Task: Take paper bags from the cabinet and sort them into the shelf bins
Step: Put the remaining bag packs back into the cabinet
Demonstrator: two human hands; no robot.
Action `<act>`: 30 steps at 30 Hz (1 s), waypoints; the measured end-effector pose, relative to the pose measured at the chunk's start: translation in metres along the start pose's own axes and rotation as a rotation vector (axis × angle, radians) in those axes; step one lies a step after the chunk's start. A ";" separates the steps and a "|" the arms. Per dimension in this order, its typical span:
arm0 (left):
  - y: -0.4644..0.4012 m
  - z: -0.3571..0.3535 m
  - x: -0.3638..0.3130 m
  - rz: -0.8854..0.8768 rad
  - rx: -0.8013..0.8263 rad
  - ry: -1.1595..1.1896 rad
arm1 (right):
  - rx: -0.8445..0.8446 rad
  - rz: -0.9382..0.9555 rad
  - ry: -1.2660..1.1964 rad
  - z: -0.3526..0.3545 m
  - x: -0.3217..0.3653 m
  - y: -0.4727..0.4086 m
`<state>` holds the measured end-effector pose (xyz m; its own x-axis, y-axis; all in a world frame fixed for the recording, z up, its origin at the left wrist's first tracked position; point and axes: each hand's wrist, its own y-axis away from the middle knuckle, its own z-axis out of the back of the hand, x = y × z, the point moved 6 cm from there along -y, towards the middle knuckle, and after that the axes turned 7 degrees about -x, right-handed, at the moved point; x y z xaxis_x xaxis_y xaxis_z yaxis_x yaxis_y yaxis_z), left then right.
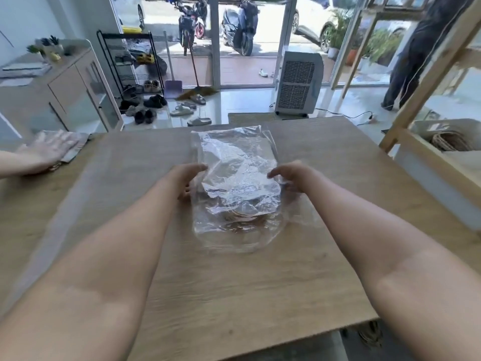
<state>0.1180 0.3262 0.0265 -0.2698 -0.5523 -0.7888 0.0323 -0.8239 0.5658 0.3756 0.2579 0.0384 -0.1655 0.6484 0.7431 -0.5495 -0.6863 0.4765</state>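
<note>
Both my forearms reach forward over the near edge of the wooden counter (234,295), one on each side of a clear plastic bag (235,188) lying flat near the counter's middle. My left hand (186,181) sits at the bag's left edge, fingers (200,167) loosely curled and slightly parted, their tips touching the plastic; whether they actually pinch it I cannot tell. My right hand (291,178) mirrors it at the right edge, fingers (273,174) bent inward against the crinkled film, some of them seen through the plastic. Inside the bag's near half something brown shows through, too blurred by the shiny wrinkles to name.

At the counter's far left corner, another person's hand (49,149) lies flat with fingers spread on a greyish-brown paper bag (75,145), blurred by motion.

Off the counter's right edge stands a wooden shelf (429,82), with a white bin (447,136) on it holding coiled brown material. Beyond the far edge sit a white air cooler (298,84), scattered shoes (153,102) and a broom (195,74) on the floor, a black shoe rack (127,58), and a light wooden cabinet (78,84) at the left. Through the glass doors, two scooters (239,24) are parked outside.
</note>
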 end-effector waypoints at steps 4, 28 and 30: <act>0.018 0.002 0.015 0.057 0.022 -0.099 | 0.034 -0.086 0.073 0.006 -0.017 0.024; 0.344 -0.138 0.201 0.073 0.433 -0.395 | -0.131 -0.299 -0.064 0.237 -0.321 0.343; 0.365 -0.154 0.214 0.088 0.481 -0.355 | -0.172 -0.343 -0.028 0.254 -0.345 0.358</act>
<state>0.2205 -0.1124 0.0270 -0.5934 -0.4715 -0.6524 -0.3476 -0.5809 0.7360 0.4445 -0.2952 0.0718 0.0732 0.8198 0.5680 -0.6990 -0.3640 0.6156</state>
